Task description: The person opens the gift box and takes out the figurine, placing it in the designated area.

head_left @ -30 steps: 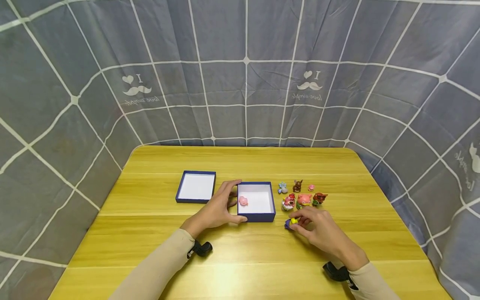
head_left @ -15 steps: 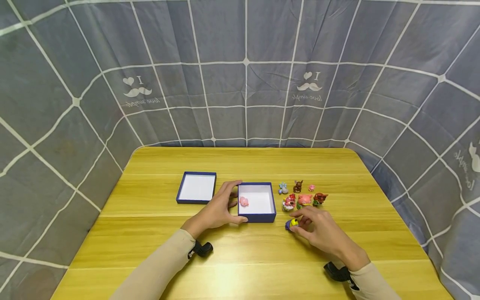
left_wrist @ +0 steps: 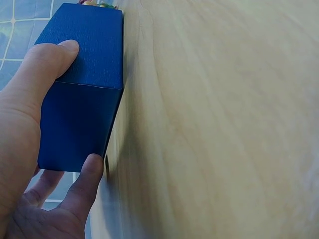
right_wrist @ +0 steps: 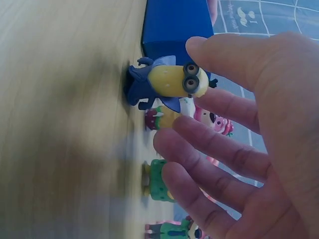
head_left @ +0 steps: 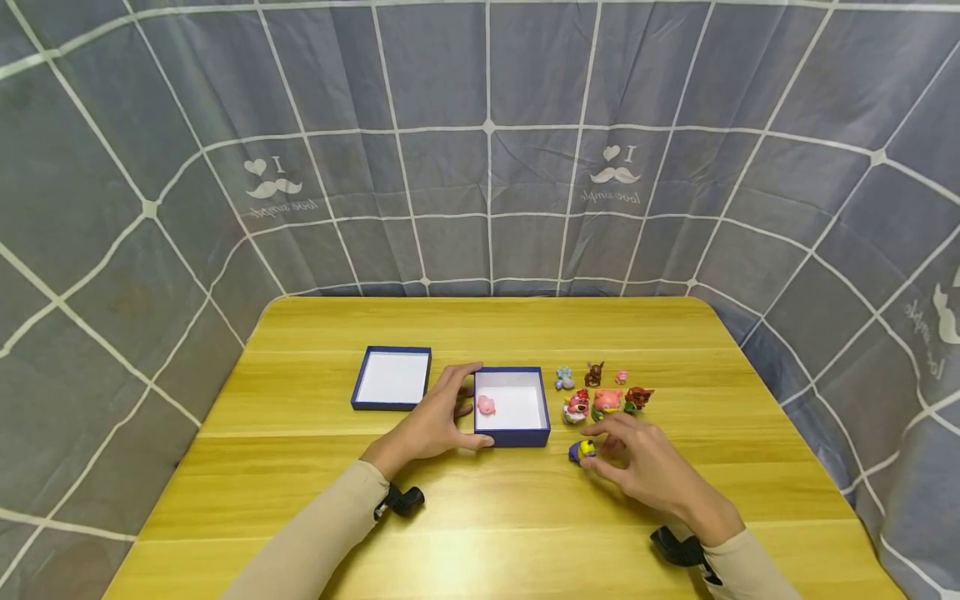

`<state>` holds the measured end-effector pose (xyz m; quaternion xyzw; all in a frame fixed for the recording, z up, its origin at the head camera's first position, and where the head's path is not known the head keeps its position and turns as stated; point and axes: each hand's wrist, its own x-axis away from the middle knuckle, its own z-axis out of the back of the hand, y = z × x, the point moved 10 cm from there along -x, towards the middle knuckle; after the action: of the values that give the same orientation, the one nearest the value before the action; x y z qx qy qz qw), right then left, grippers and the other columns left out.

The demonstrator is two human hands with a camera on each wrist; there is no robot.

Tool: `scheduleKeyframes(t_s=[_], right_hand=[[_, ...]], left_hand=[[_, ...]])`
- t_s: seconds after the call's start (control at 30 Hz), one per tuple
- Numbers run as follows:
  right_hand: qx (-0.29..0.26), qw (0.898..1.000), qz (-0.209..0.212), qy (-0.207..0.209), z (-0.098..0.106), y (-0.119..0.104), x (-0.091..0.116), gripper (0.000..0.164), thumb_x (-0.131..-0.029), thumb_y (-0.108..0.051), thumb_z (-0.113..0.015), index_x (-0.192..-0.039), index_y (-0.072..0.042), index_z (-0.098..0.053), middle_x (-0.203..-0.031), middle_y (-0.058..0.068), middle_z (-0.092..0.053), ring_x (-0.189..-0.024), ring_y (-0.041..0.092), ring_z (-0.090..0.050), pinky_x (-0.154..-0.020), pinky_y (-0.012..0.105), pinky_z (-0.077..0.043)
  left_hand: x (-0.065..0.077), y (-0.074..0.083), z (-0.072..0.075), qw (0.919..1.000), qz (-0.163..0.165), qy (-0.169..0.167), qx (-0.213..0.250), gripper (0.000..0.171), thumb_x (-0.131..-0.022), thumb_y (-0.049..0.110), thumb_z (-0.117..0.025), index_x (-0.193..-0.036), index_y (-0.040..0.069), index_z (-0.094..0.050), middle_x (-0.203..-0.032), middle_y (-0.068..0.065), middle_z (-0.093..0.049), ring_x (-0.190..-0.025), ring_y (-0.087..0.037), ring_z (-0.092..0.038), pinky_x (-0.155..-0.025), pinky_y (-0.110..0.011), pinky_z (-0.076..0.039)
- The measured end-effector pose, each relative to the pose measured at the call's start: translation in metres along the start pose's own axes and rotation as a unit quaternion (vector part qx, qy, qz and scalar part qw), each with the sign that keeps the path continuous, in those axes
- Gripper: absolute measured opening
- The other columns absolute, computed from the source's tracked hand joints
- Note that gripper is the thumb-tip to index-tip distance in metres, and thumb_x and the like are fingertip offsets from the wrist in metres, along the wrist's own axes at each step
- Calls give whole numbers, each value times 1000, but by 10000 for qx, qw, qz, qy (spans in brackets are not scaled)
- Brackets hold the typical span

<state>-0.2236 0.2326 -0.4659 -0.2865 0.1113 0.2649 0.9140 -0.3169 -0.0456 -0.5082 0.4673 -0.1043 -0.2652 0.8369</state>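
Observation:
My left hand (head_left: 431,417) grips the left side of a blue box (head_left: 512,437) with a white inside. In the left wrist view its thumb (left_wrist: 65,52) lies on one face, and other fingers are at the adjoining side and edge. A small pink figurine (head_left: 486,405) lies inside at the left. My right hand (head_left: 645,467) is spread loosely around the head of a yellow minion figurine (right_wrist: 172,81) in a blue-purple outfit. The figurine stands upright on the table right of the box. Thumb and index finger flank its head without a visible pinch.
The shallow blue lid (head_left: 393,375), white inside, lies left of the box. Behind the right hand stand several figurines: a strawberry-and-white one (head_left: 576,407), a pink one (head_left: 607,402), a red-brown one (head_left: 638,398), a grey-blue one (head_left: 565,378), a brown one (head_left: 594,373) and a tiny pink one (head_left: 621,377).
The right hand's fingers have drawn slightly away from the minion figurine, and more of it shows. The left hand and the box stay as they were.

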Motion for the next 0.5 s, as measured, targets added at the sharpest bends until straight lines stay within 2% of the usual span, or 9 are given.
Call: scheduleKeyframes(t_s=[0.27,0.5], right_hand=[[61,9999,71,74,8,-3,0,32,-95,-16,-98,-124,-12,-85,-119,3,-84,-89,11,-77,-72,28,-67],[233,9995,151,150,17,-9,-4,36,-95,-16,-98,-129,-15,-85,-122,6,-83,-90,16,-78,-70,29,-65]], left_hand=[[-1,-1,0,9999,18,47,-122,126,-88,33,-107,-184,17,-29,-181,-13,-37,-155,-33,-59,-129,-39,-58],[1,1,-1,9998,-4,61,-197,126,-88,34,-107,-184,14,-29,-181,-16,-38,-155,-34,-59,-129,-41,-59]])
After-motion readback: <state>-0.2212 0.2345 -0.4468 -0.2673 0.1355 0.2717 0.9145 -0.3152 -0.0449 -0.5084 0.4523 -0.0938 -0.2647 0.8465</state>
